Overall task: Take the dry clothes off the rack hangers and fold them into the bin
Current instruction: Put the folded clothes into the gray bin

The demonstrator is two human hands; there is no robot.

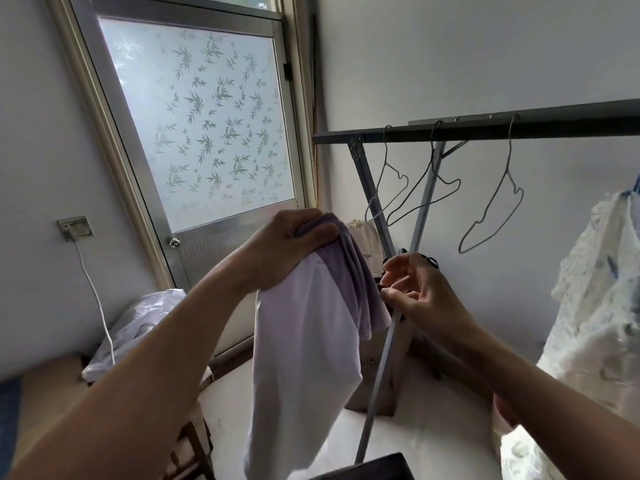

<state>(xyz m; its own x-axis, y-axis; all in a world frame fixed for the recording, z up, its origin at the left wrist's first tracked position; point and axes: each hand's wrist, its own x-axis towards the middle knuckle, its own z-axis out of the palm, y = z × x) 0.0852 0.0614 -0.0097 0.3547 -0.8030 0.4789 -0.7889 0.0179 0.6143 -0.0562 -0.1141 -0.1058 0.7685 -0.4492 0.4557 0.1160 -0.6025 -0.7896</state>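
a person's left hand (287, 247) gripped a white and purple shirt (311, 334) beside the rack (485, 128).
the right hand (415, 289) hung loose, fingers relaxed; three bare hangers (491, 216) stayed on the rail, and a cardboard box (377, 386) stood below, contents hidden.

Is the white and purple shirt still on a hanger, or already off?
Off. The left hand grips the shirt bunched at its top, and it hangs free below. The three wire hangers on the rack bar are bare.
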